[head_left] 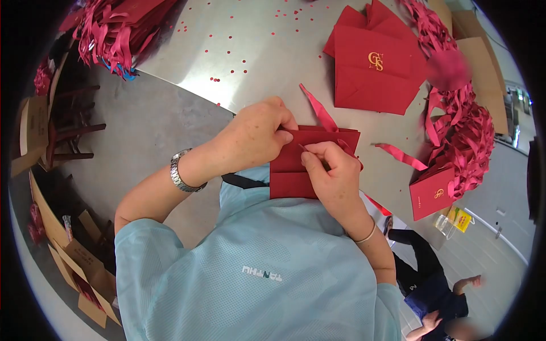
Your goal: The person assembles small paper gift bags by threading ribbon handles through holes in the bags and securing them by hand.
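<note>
A small red paper bag (293,182) is held upright at the table's near edge, in front of my body. My left hand (256,133) is closed on its upper left edge, the fingertips partly hidden behind and inside the opening. Over the bag's front face, my right hand (334,173) pinches the thin tip of a red ribbon between thumb and forefinger. A loose length of dark pink ribbon (319,109) sticks up out of the bag's opening. More ribbon shows behind my right hand, at the bag's right side.
Flat red bags with gold lettering (369,74) lie on the metal table (256,34), among scattered red paper dots. A ribboned bag pile (466,142) runs along the right; another bag pile (116,34) stands far left. Cardboard boxes (79,267) are at left, a co-worker (435,290) at lower right.
</note>
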Available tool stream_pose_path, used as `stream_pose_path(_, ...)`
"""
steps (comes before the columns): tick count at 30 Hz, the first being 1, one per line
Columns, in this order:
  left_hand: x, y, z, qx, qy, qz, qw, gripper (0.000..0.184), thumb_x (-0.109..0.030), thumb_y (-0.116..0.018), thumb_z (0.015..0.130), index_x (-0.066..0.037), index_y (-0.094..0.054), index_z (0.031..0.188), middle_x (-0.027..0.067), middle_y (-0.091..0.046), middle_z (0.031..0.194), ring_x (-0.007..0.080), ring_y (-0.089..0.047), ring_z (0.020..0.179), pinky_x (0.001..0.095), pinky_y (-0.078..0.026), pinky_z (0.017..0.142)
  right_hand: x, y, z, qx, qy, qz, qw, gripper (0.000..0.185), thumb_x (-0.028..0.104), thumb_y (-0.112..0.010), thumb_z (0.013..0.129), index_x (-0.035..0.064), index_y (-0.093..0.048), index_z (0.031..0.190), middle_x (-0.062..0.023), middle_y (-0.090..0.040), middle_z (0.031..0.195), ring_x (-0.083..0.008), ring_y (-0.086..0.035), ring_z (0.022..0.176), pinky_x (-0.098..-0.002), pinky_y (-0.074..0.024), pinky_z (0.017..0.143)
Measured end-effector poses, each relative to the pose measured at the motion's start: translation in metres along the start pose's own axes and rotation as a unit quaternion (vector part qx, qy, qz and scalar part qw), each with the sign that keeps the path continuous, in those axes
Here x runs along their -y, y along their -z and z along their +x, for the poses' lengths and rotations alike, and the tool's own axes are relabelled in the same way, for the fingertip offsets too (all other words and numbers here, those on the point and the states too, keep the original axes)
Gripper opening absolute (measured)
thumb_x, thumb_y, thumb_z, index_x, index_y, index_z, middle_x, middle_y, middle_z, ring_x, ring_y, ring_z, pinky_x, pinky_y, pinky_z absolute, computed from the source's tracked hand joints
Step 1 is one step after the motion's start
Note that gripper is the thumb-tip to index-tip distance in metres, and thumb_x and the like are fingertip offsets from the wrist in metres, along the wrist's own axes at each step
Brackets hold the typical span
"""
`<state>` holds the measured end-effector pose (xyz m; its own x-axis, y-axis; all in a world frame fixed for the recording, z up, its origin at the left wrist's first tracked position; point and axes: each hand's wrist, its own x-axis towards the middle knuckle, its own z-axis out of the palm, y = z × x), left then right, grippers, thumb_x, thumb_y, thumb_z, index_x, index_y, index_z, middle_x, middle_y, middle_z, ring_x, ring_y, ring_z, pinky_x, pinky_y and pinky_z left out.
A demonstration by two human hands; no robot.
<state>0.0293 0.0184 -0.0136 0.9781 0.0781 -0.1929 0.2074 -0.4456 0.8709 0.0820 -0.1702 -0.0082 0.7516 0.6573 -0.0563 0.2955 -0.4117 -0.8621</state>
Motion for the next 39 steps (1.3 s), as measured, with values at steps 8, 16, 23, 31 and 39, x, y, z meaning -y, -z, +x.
stream_pose_path(8,-0.002,0.001,0.0,0.003,0.017,-0.041,0.999,0.007,0.001,-0.066,0.081,0.003,-0.061,0.086,0.0103,-0.058,0.09,0.0208,-0.058,0.075,0.0315,-0.048,0.067,0.001,-0.007,0.007,-0.031,-0.014,-0.059,0.998,0.01,0.009,-0.068,0.083,0.0023,-0.062,0.078,-0.0119,-0.064,0.065,-0.0253,-0.063,0.056,-0.0344,-0.0493,0.054)
stream_pose_path(16,0.001,-0.003,-0.001,-0.007,-0.036,-0.01,0.999,0.008,0.002,-0.065,0.08,0.004,-0.06,0.085,0.0119,-0.057,0.089,0.0237,-0.058,0.072,0.0332,-0.048,0.065,0.001,-0.005,0.012,-0.008,-0.082,-0.045,0.996,0.012,0.012,-0.067,0.083,0.0028,-0.062,0.076,-0.0132,-0.064,0.063,-0.0292,-0.063,0.057,-0.039,-0.0497,0.054)
stream_pose_path(23,-0.002,-0.01,-0.004,-0.056,-0.104,0.023,0.993,0.008,0.008,-0.059,0.074,0.002,-0.055,0.079,0.0183,-0.052,0.08,0.0377,-0.052,0.077,0.0416,-0.045,0.066,0.012,-0.013,0.007,-0.031,0.113,-0.372,0.921,0.009,0.013,-0.059,0.075,0.0068,-0.053,0.071,-0.0097,-0.058,0.06,-0.0255,-0.06,0.051,-0.0367,-0.0476,0.042)
stream_pose_path(31,-0.006,-0.023,-0.004,-0.106,-0.174,0.046,0.978,0.013,0.013,-0.057,0.074,0.002,-0.05,0.078,0.0135,-0.051,0.086,0.0271,-0.053,0.077,0.0332,-0.045,0.069,0.014,-0.006,0.026,0.027,0.001,-0.18,0.983,0.016,0.014,-0.063,0.07,-0.0015,-0.063,0.073,-0.0224,-0.066,0.069,-0.0373,-0.067,0.064,-0.0466,-0.0537,0.059)
stream_pose_path(39,-0.006,-0.025,0.001,-0.094,-0.148,-0.016,0.984,0.014,0.012,-0.062,0.073,0.003,-0.055,0.082,0.0142,-0.053,0.09,0.0275,-0.055,0.085,0.0341,-0.046,0.073,0.001,-0.005,0.017,-0.043,0.036,-0.248,0.967,0.019,0.013,-0.057,0.079,-0.0022,-0.054,0.091,-0.0175,-0.066,0.073,-0.0333,-0.069,0.068,-0.0438,-0.0531,0.059)
